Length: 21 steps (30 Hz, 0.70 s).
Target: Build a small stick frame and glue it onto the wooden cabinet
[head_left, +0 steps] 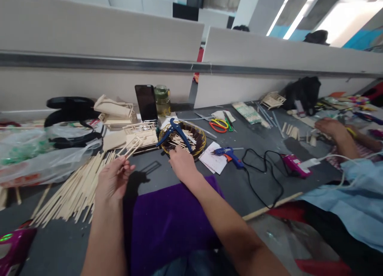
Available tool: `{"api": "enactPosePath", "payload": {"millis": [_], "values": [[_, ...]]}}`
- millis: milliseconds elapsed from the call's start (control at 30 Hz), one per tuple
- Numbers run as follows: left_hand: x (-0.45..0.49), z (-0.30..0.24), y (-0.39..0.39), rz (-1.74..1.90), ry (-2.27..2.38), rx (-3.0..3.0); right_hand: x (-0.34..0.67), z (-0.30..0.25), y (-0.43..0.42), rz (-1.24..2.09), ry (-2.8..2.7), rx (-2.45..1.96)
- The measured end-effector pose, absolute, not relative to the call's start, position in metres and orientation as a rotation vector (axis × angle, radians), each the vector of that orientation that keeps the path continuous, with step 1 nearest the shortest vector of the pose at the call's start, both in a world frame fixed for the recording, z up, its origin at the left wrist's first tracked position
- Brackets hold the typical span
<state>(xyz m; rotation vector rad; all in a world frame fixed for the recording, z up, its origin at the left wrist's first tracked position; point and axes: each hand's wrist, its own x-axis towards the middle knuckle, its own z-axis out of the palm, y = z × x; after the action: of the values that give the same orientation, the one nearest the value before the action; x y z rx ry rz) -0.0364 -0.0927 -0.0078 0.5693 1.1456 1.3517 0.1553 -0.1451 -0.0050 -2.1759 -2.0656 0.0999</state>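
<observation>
My left hand (pixel 113 180) is closed on a small frame of thin wooden sticks (pixel 131 147), held up above the grey table. My right hand (pixel 182 162) reaches into a round woven basket (pixel 200 139) of short cut sticks, its fingers pinched among the pieces at the near rim. A blue cutter (pixel 175 131) lies across the basket. A pile of long wooden sticks (pixel 74 188) spreads on the table to the left of my left hand. A purple cloth (pixel 167 220) lies between my forearms.
A phone (pixel 146 102) stands behind a small stick model (pixel 140 133). A blue glue gun (pixel 229 154), scissors (pixel 218 124) and a black cable (pixel 263 168) lie to the right. Another person's hand (pixel 330 128) works at far right. Plastic bags (pixel 36 156) sit at left.
</observation>
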Motion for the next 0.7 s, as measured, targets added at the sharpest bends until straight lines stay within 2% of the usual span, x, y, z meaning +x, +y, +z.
{"api": "enactPosePath", "payload": {"millis": [167,500,700], "values": [[-0.034,-0.011,-0.096,1.327,1.094,0.521,0.166,-0.021,-0.139,0.006,-2.024,-2.230],[-0.028,-0.025,-0.098,1.150,1.150,0.719,0.203,-0.019,-0.113,-0.007,-1.870,-2.287],[-0.023,-0.035,-0.108,1.037,1.144,0.798,0.186,-0.020,-0.150,0.155,-1.693,-1.865]]}}
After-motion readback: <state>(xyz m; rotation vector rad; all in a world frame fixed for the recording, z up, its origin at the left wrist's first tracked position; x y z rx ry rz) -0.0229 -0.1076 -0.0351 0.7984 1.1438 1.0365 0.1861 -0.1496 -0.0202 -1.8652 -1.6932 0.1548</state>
